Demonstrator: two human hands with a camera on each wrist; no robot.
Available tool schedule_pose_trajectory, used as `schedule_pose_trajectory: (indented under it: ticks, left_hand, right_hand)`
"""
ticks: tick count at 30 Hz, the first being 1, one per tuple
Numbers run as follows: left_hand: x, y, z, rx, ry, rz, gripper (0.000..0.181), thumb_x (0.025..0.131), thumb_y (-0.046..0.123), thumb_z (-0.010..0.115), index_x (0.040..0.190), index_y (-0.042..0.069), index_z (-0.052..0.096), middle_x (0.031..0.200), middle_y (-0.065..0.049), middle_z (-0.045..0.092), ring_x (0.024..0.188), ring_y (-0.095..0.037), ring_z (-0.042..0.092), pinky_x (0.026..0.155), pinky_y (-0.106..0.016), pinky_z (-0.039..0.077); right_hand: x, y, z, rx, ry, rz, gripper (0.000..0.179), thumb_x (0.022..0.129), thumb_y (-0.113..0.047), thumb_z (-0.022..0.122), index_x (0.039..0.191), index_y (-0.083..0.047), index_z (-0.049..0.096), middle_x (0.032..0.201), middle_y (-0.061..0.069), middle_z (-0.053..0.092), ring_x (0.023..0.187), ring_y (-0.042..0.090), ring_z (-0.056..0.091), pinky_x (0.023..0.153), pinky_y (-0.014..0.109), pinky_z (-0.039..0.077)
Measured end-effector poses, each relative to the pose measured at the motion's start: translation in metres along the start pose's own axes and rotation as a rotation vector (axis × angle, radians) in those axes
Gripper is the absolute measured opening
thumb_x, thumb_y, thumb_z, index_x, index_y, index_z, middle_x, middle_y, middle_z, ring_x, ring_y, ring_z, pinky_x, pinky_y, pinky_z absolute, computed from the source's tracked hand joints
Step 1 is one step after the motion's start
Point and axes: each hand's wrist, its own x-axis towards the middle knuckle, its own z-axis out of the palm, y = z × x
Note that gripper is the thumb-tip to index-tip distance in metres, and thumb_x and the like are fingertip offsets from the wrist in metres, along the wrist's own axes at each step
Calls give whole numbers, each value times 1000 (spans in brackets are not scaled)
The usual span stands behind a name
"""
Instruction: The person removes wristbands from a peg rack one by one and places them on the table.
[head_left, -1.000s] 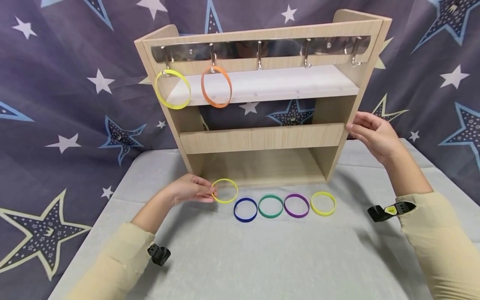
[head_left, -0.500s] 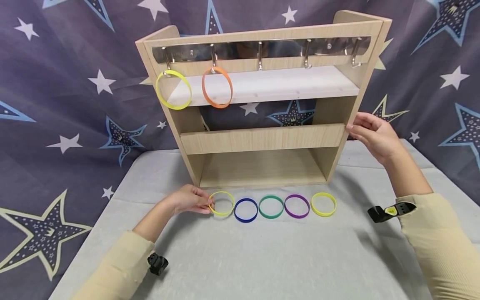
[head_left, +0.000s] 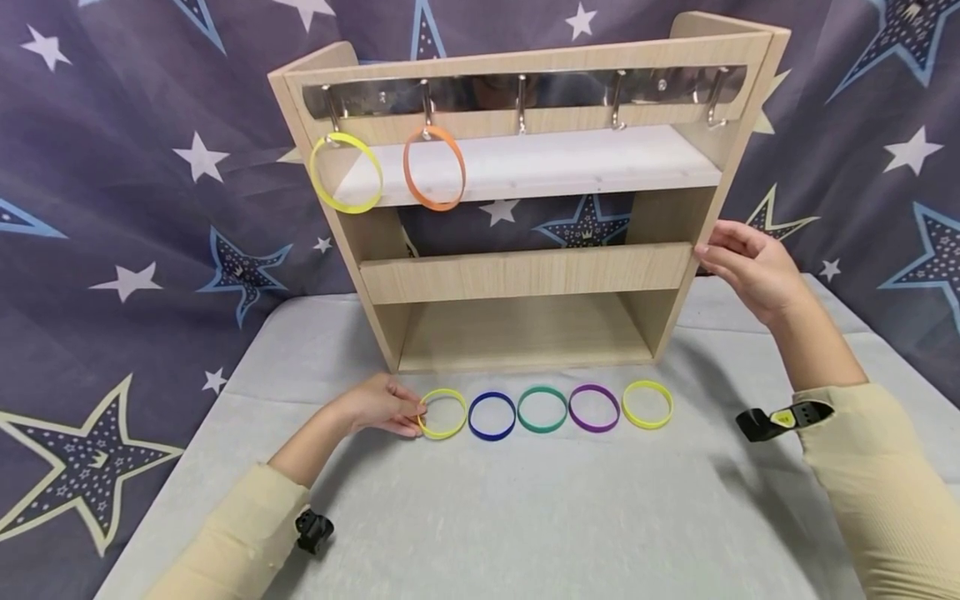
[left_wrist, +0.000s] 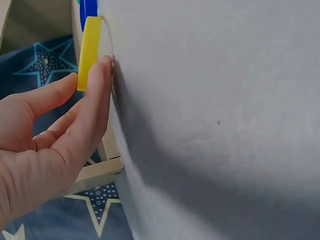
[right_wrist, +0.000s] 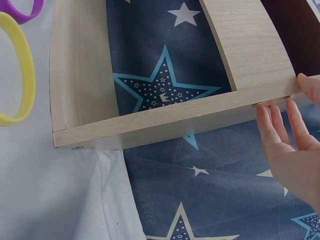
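Pinched lightly between the thumb and fingers of the left hand (head_left: pixel 382 406) is a yellow ring (left_wrist: pixel 89 52), held by its left side at the left end of a row; whether its whole rim rests on the surface (head_left: pixel 525 517) I cannot tell. Pale cloth spreads from this row toward the near side, and more runs between the left hand and the surface's left edge, giving that hand room to slide back or sideways.

Beside the held ring lie a blue ring (head_left: pixel 492 437), a green ring (head_left: pixel 542 430), a purple ring (head_left: pixel 594 429) and a second yellow ring (head_left: pixel 648 427), with narrow gaps between neighbours. All sit just before the bottom front edge of a wooden rack (head_left: pixel 525 273), well apart from the surface's left edge.

Behind them, the rack's lower bay faces the row. At its right edge, the right hand (head_left: pixel 757 271) holds the side panel, thumb at the front edge and fingers against the outer face.

Higher up, a metal rail (head_left: pixel 570 90) carries five hooks; a third yellow ring (head_left: pixel 352 209) hangs from the leftmost and an orange ring (head_left: pixel 437 206) from the next. Past the surface's far edge hangs a star-patterned curtain (head_left: pixel 150 208).
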Motion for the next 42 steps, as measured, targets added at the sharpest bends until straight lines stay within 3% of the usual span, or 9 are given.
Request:
schedule_pose_trajectory:
  ticks: [7,19,31,37,42]
  left_hand:
    - [-6,5,-1,100,66,13,27,92,0,58,110,-20,60,75,-9,71,65,-8,67,72,-26,64]
    - [-16,21,-11,218,174,61,33,93,8,59,116,-16,57,100,-23,70,79,-9,67,82,-32,63]
    - [-17,39,-20,185,272,158,43,96,19,58,124,-13,53,119,-27,64,97,-18,69,90,-32,60]
    - [-17,49,-18,121,343,206,40,95,19,57,125,-8,55,117,-22,66,86,-3,64,77,-18,59]
    - [-19,61,-16,50,400,264,38,96,18,56,125,-7,55,116,-16,66,83,3,62,78,-15,57]
  right_hand:
    - [0,-1,0,-2,6,5,28,89,7,60,105,-15,68,92,-5,66,86,5,64,78,13,56]
    - [0,-2,1,-10,12,20,28,89,5,61,106,-16,68,94,-6,67,87,4,65,78,13,56]
    - [-1,0,0,5,6,28,27,89,5,60,105,-16,68,93,-6,67,88,4,65,79,12,57]
    - [-1,0,0,13,0,22,27,89,5,60,106,-15,68,93,-5,67,88,4,65,79,12,57]
    - [-1,1,0,23,-7,13,28,89,6,59,106,-14,68,94,-5,67,88,5,65,78,13,57]
